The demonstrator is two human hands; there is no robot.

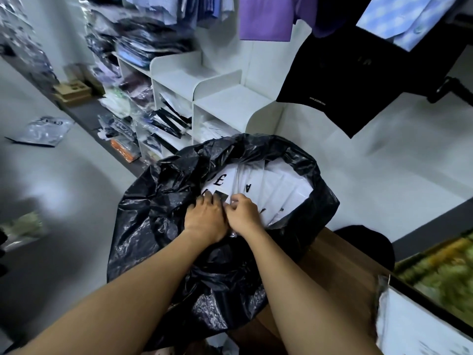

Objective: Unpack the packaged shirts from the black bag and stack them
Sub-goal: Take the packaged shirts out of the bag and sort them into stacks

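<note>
Reaching into the mouth of the black bag (153,201), both hands meet at the packaged shirts (271,185), which stand on edge just beyond the fingertips. The right hand (243,213) curls its fingers, pinching a pack's near edge. The left hand (204,217) bends over the packs beside it; whether it grips, I cannot tell. I'd part one pack cleanly, then lift it straight up, clear of the loose rim.

Packaged shirts (256,183): black "£", "A" printed.
</note>
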